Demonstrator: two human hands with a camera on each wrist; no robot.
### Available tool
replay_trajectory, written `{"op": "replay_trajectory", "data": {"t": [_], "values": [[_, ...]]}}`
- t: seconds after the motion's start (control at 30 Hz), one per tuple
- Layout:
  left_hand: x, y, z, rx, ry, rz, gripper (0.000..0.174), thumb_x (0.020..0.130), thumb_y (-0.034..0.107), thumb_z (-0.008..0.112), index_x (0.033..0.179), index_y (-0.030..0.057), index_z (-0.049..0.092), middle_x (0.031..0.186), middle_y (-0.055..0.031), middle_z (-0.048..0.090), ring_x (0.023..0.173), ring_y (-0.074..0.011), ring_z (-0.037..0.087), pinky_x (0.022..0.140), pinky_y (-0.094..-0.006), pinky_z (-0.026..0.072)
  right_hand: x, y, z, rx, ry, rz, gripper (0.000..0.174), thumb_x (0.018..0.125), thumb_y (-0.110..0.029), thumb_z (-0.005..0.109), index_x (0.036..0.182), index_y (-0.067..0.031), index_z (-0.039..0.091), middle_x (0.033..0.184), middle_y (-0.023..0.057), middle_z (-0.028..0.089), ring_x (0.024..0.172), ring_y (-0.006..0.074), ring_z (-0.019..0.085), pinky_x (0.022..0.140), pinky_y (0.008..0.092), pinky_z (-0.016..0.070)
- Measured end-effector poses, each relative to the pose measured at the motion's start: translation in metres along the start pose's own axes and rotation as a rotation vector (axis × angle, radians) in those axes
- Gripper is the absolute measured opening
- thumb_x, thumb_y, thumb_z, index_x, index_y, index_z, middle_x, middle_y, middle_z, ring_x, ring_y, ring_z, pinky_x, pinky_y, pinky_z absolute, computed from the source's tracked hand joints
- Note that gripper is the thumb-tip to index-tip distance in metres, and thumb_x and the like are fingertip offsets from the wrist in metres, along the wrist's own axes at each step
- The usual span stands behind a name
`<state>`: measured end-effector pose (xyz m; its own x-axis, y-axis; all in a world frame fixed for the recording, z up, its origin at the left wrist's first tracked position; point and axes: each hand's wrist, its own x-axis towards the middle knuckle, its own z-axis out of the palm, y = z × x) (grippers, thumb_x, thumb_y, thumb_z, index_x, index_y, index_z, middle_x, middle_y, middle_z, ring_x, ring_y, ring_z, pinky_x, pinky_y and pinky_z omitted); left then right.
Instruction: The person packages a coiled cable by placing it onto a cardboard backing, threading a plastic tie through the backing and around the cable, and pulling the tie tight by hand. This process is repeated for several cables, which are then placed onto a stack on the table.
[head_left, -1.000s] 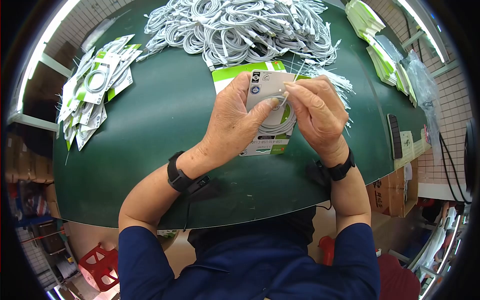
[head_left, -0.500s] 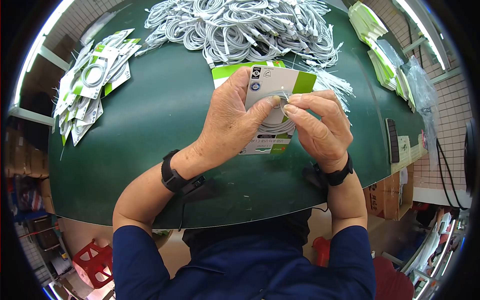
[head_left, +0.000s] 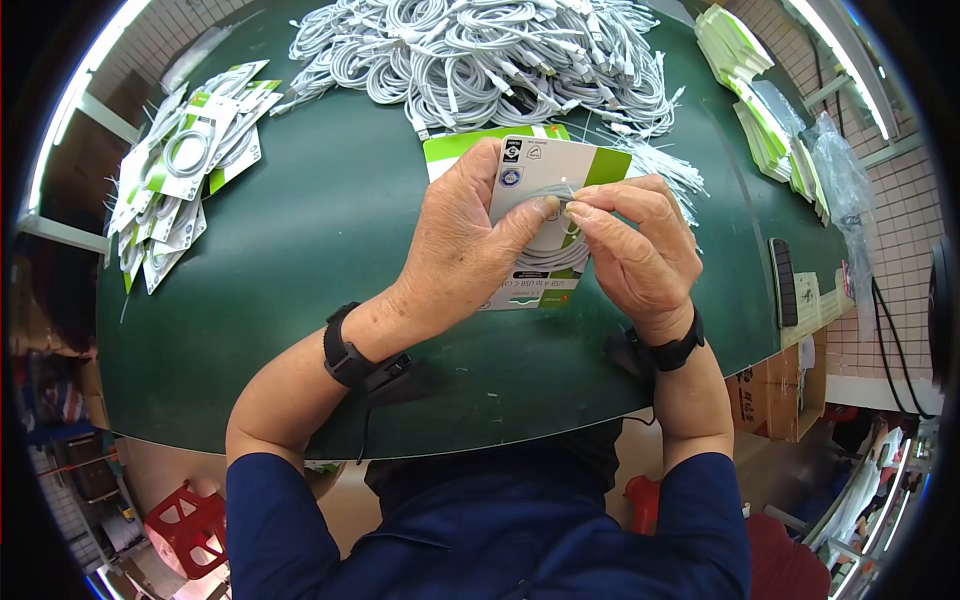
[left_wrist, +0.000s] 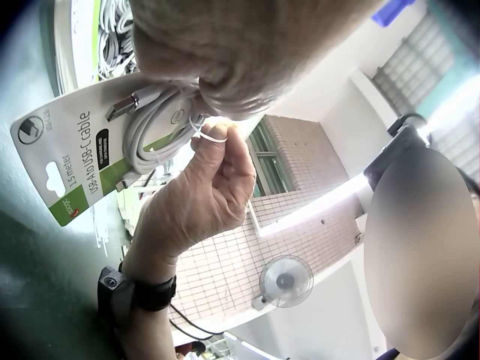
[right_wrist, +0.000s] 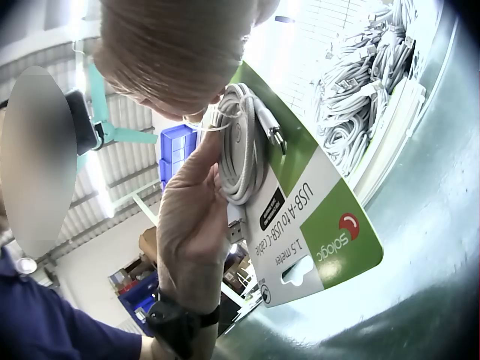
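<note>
Since a second ago, the right hand (head_left: 645,245) has moved lower across the USB-cable card (head_left: 566,162). Leftmost, I see carded cables (head_left: 188,152) on the bench (head_left: 310,220); next, the left hand (head_left: 450,245) grips the card above it, thumb over the coiled cable (head_left: 550,256); rightward, thumb and forefinger pinch a white tie (left_wrist: 214,139).

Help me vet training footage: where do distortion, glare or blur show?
Head: wide-angle distortion bows the dark green tabletop, corners black; left wrist: the long white tube light blows out, the left hand looks soft; right wrist: glare whitens the tabletop, yet print on the white-and-green cardboard card reads clearly.
</note>
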<state>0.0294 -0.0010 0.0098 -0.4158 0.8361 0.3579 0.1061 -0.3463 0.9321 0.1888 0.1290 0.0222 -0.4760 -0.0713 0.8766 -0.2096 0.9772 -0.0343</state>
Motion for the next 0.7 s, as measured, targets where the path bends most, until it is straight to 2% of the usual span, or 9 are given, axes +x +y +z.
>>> {"op": "replay_trajectory", "data": {"t": [0.1, 0.2, 0.3, 0.4, 0.6, 0.7], "values": [[0.000, 0.000, -0.001, 0.051, -0.020, 0.003, 0.026, 0.097, 0.009, 0.074, 0.114, -0.0037, 0.059, 0.100, -0.0131, 0.073, 0.090, -0.0152, 0.072, 0.078, -0.0325, 0.0597, 0.003, 0.000, 0.001, 0.004, 0.008, 0.029, 0.043, 0.069, 0.008, 0.083, 0.109, -0.0041, 0.076, 0.103, 0.0110, 0.074, 0.082, 0.0248, 0.069, 0.065, 0.0332, 0.0571], [-0.001, 0.006, -0.004, 0.073, -0.095, -0.080, 0.034, 0.100, 0.003, 0.072, 0.129, -0.0047, 0.056, 0.125, -0.0150, 0.071, 0.111, -0.0166, 0.069, 0.096, -0.0329, 0.0592, 0.004, 0.002, 0.005, 0.019, 0.025, 0.082, 0.038, 0.070, 0.008, 0.084, 0.105, -0.0050, 0.076, 0.099, 0.0085, 0.075, 0.079, 0.0236, 0.068, 0.063, 0.0328, 0.0560], [-0.003, 0.002, -0.004, 0.200, -0.086, -0.059, 0.036, 0.100, 0.003, 0.072, 0.131, -0.0050, 0.055, 0.125, -0.0145, 0.070, 0.110, -0.0164, 0.069, 0.095, -0.0325, 0.0592, 0.008, 0.002, 0.006, 0.037, 0.021, 0.134, 0.035, 0.070, 0.008, 0.084, 0.102, -0.0058, 0.076, 0.096, 0.0068, 0.076, 0.077, 0.0231, 0.067, 0.062, 0.0326, 0.0555], [-0.004, -0.007, 0.004, 0.117, 0.008, 0.074, 0.029, 0.094, 0.008, 0.075, 0.115, -0.0026, 0.058, 0.100, -0.0174, 0.070, 0.090, -0.0261, 0.071, 0.079, -0.0391, 0.0574, 0.010, 0.001, 0.004, 0.017, 0.008, 0.118, 0.035, 0.071, 0.008, 0.084, 0.102, -0.0061, 0.075, 0.096, 0.0066, 0.076, 0.075, 0.0232, 0.067, 0.061, 0.0327, 0.0555], [-0.004, -0.011, 0.000, 0.129, 0.000, 0.029, 0.028, 0.095, 0.007, 0.074, 0.115, -0.0037, 0.057, 0.100, -0.0175, 0.070, 0.090, -0.0233, 0.071, 0.077, -0.0366, 0.0581, 0.008, 0.000, 0.002, -0.042, -0.020, 0.029, 0.036, 0.071, 0.007, 0.083, 0.104, -0.0053, 0.074, 0.099, 0.0083, 0.077, 0.074, 0.0234, 0.068, 0.060, 0.0326, 0.0563], [-0.003, -0.010, 0.002, 0.083, -0.010, 0.042, 0.028, 0.095, 0.007, 0.074, 0.115, -0.0041, 0.057, 0.101, -0.0165, 0.070, 0.091, -0.0206, 0.071, 0.078, -0.0354, 0.0589, 0.008, 0.001, 0.003, -0.030, 0.011, 0.068, 0.033, 0.072, 0.006, 0.083, 0.102, -0.0064, 0.075, 0.096, 0.0069, 0.076, 0.074, 0.0232, 0.067, 0.060, 0.0329, 0.0555]]}}
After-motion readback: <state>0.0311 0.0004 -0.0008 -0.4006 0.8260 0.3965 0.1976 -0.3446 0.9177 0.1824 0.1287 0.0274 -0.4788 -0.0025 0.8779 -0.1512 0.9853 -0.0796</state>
